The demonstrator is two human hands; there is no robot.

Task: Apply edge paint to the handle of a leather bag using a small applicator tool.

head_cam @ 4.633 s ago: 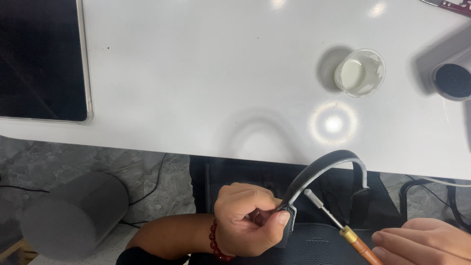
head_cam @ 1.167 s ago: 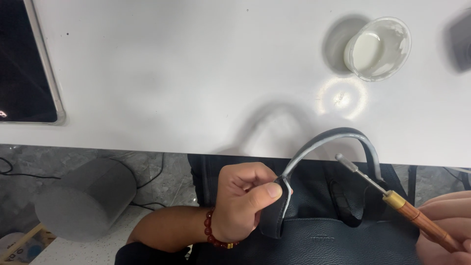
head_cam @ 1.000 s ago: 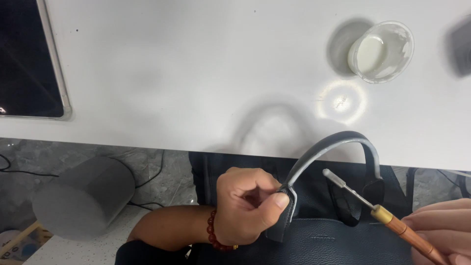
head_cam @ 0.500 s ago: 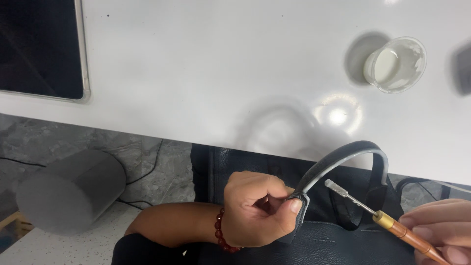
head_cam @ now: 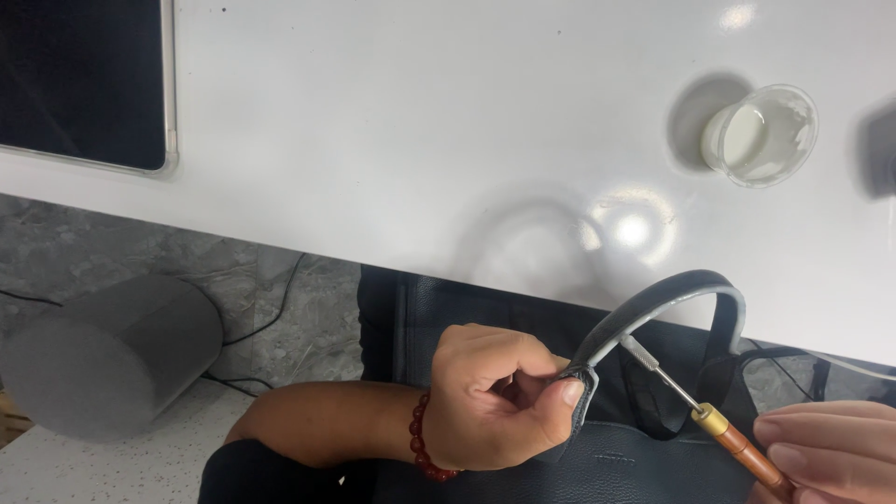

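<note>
The curved black leather bag handle (head_cam: 653, 303) is pinched at its near end by the left hand (head_cam: 495, 397), just below the white table's (head_cam: 420, 140) near edge. A wooden-handled metal-tipped tool (head_cam: 709, 425) (tip touching the handle's underside) is gripped by the right hand (head_cam: 831, 453).

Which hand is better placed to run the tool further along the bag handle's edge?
Right. The right hand holds the wooden-handled tool, tip at the bag handle; the left hand pinches it.

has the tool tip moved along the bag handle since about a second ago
Yes. The tool tip sat out near the far bend of the bag handle; it now touches the handle's underside nearer the left hand.
</note>
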